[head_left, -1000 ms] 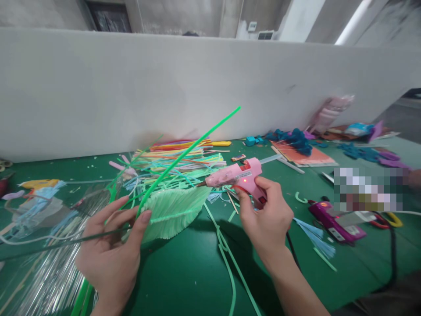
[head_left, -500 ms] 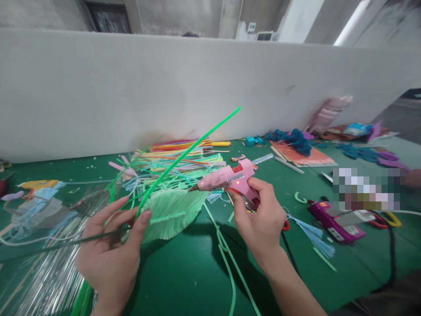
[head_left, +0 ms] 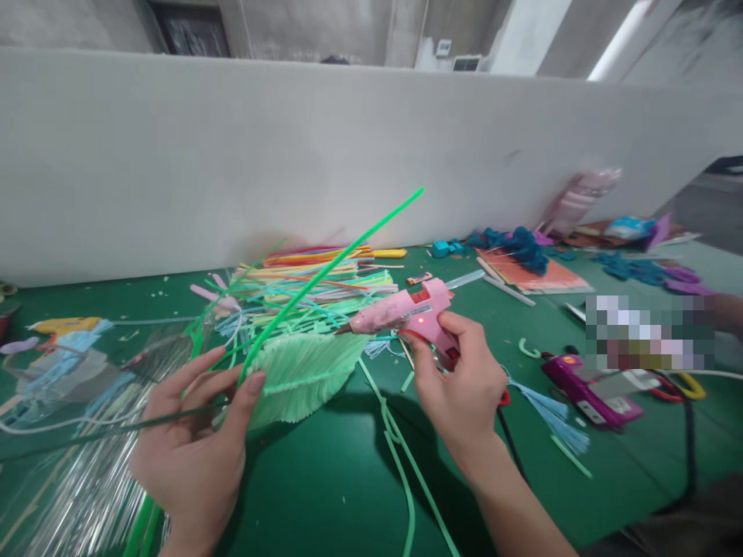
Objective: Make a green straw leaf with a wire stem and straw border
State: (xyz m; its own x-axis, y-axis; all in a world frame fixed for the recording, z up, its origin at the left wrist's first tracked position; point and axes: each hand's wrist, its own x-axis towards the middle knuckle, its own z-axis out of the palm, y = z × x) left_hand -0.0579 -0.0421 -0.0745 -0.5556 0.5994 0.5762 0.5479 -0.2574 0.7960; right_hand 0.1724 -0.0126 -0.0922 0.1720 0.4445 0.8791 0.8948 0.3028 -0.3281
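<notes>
Between the thumb and fingers of my left hand (head_left: pixel 194 433) is the base of a pale green leaf (head_left: pixel 307 379), with fine ribs and a raised middle line. A bright green pipe cleaner (head_left: pixel 337 267) rises from the same fingers, slanting up to the right across the leaf's base. A dark thin stem (head_left: pixel 116 429) runs left from the hand. My right hand (head_left: pixel 461 383) is wrapped round a pink glue gun (head_left: pixel 406 309) with a lit red light and a clear glue stick at its back. The gun's nozzle lies at the leaf's upper edge; whether it touches, I cannot tell.
Pipe cleaners in many colours (head_left: pixel 325 282) lie behind the leaf. Silvery wires (head_left: pixel 98 472) and a yellow glue gun (head_left: pixel 63 326) are at left. At right are a purple power strip (head_left: pixel 592 391), blue tassels (head_left: pixel 551 418) and another person's hand (head_left: pixel 728 313). A white partition (head_left: pixel 348 155) stands behind.
My left hand and the leaf have shifted very slightly left. The glue gun stays almost in place at the leaf's upper edge. At the right edge, the other person's hand shows a little more.
</notes>
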